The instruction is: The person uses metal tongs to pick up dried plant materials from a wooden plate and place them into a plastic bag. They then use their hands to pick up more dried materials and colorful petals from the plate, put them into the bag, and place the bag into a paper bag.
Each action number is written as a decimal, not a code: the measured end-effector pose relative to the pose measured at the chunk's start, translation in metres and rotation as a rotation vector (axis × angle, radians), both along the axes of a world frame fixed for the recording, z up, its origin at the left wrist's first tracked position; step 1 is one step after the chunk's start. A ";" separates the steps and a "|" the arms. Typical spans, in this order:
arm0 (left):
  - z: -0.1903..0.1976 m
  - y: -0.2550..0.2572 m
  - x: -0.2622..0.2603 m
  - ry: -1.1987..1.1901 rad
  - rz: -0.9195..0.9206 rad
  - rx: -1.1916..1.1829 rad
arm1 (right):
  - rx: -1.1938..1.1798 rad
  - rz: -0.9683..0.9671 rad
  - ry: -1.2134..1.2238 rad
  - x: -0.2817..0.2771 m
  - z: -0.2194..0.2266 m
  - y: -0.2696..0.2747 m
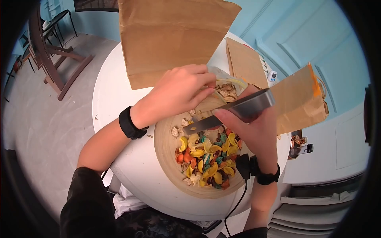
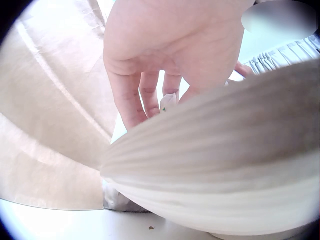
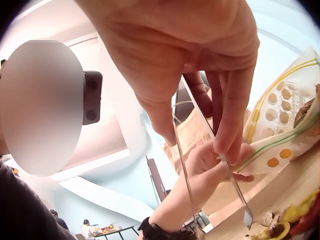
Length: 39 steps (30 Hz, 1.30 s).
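Note:
My right hand grips a pair of metal tongs, whose tips reach over a round wooden bowl. Colourful dried potpourri pieces in yellow, orange and teal lie in the bowl, with a few pale dried pieces at its left side. At the far side of the bowl, my left hand pinches the edge of a clear zip bag. Pale dried slices show inside the bag. In the right wrist view the two tong arms stand apart with nothing between their tips.
A tall brown paper bag stands behind my left hand. Another paper bag lies to the right, and a flat brown one is at the back. Beside it sits a small white timer. A wooden easel stands on the floor at left.

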State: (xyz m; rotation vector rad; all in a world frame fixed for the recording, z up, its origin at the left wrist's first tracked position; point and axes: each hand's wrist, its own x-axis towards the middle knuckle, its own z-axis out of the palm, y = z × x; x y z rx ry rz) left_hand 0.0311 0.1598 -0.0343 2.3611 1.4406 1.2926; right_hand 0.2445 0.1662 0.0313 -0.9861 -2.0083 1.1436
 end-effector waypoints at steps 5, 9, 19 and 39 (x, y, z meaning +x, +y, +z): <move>-0.002 0.001 -0.001 -0.044 -0.019 0.013 | -0.150 -0.013 0.012 -0.009 -0.009 0.003; -0.003 0.002 -0.001 -0.066 -0.026 0.029 | -0.106 -0.046 -0.019 -0.010 -0.013 0.001; -0.005 0.002 -0.001 -0.070 -0.035 0.033 | -0.181 -0.084 0.037 -0.013 -0.015 -0.010; -0.007 0.003 0.001 -0.037 -0.032 -0.003 | 0.371 0.058 -0.348 -0.021 -0.021 -0.032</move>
